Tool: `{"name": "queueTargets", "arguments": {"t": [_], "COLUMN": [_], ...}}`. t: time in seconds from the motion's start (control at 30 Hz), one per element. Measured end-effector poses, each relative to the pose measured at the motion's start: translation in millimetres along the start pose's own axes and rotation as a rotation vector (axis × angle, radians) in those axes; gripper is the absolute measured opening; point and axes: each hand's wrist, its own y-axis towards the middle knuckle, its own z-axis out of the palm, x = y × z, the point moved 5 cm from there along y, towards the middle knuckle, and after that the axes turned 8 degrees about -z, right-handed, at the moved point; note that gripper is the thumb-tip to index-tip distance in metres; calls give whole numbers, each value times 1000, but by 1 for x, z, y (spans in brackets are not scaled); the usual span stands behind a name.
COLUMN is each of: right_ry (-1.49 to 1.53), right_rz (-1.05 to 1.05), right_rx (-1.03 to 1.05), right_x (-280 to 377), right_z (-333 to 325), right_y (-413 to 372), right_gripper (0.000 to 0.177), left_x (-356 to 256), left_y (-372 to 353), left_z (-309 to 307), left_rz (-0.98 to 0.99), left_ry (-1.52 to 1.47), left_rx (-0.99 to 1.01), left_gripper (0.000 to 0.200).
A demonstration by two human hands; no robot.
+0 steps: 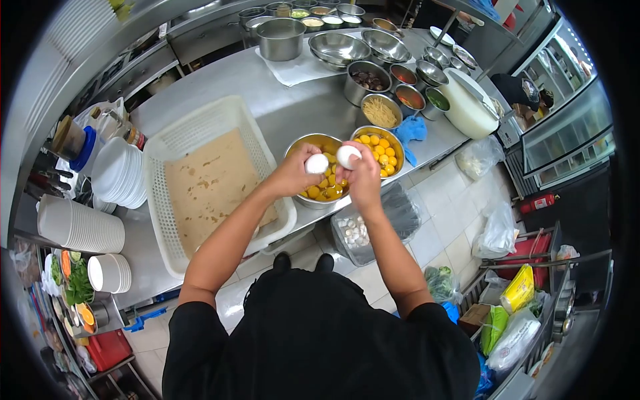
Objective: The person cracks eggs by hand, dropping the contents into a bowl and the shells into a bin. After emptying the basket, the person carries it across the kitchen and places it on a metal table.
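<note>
My left hand [298,173] is closed around a white egg [317,164]. Close beside it, my right hand [364,179] grips another white egg [348,157]. Both eggs are above a steel bowl [291,148] of cracked eggs, whose yellow yolks [327,192] show below my fingers. Just to the right stands a second steel bowl [402,153] full of yolks [381,148]. My hands hide part of the first bowl. Below the counter edge, a bin with a clear liner [399,217] holds broken eggshells [354,231].
A white perforated crate [153,193] lined with stained brown paper sits at left. Stacked white tubs [80,224] and plates [119,172] flank it. Behind the bowls are a pot of noodles [380,111], a blue cloth [412,131] and a large stockpot [280,40].
</note>
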Motion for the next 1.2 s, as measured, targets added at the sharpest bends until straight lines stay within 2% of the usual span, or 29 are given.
{"name": "queueTargets", "arguments": {"t": [0.03,0.07,0.13,0.17,0.27,0.3,0.37,0.43,0.5,0.57,0.6,0.67,0.8,0.9,1.0,1.03,1.13,1.2], "right_ry": [142,141,-196,-333,-412,-381,-400,-426,-479,-479,-449,-454,-465,-489,-569,-551,-512,-530], "right_rz": [109,109,227,257,278,232,206,178,121,84,89,70,111,163,179,182,179,194], "right_rx": [16,12,186,183,258,274,253,228,201,168,172,203,282,255,254,236,234,243], "right_x": [1,0,-4,-6,10,7,-11,-19,-24,-18,-17,-14,-17,-18,-9,-10,-14,-9], "right_z": [-2,-11,-12,-15,5,5,-4,-15,-21,-13,-12,-13,-9,-13,-6,-7,-8,-6], "right_y": [4,8,10,9,6,8,9,18,16,12,12,14,15,16,16,17,20,19], "right_gripper": [22,22,19,23,31,39,38,36,33,37,39,41,46,41,35,35,36,37], "left_x": [3,7,-8,-9,-12,-11,-6,-3,-9,-5,-6,-1,2,6,15,7,-4,-10], "left_y": [3,3,-2,-1,1,2,3,4,1,0,2,-1,3,8,17,14,9,7], "left_z": [1,0,1,1,5,6,10,7,3,-1,2,-1,4,6,7,8,3,6], "left_rz": [9,7,-90,-86,-50,-27,11,134,45,-77,-59,-119,-39,-64,57,59,1,-34], "left_ry": [-134,-136,-130,-128,-167,-177,-186,-254,-323,-247,-249,-223,-252,-178,-91,-161,-58,-69], "left_rx": [38,42,98,104,159,133,127,63,64,-19,5,-86,-107,-90,-101,-109,-176,-67], "left_gripper": [51,51,48,48,50,49,48,47,47,46,46,41,40,38,35,34,34,39]}}
